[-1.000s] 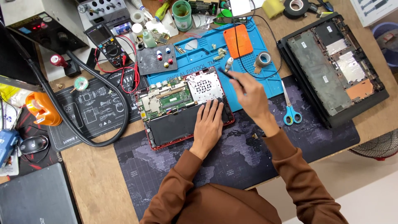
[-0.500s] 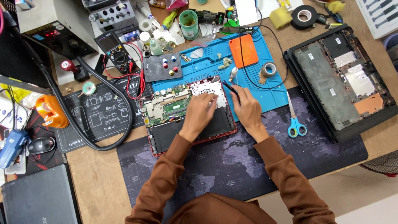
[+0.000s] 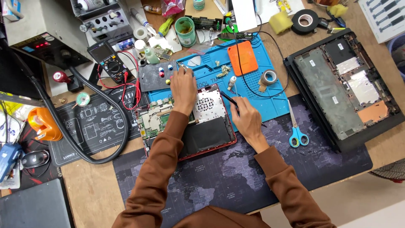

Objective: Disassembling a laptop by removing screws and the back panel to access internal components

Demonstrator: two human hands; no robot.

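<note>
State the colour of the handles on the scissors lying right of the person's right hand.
Blue: the scissors lie on the dark mat, seen clearly in the head view.

Wooden workbench (image 3: 90,192), pale floor (image 3: 379,211) beside.

We have a single view, from a camera worn on the head, looking almost straight down on the bench (image 3: 88,190) from well above. The person's brown sleeves enter from the bottom edge, and the left hand (image 3: 183,90) and right hand (image 3: 247,120) sit near the middle of the frame. The view takes in most of the bench, with pale floor showing at the lower right corner.
</note>
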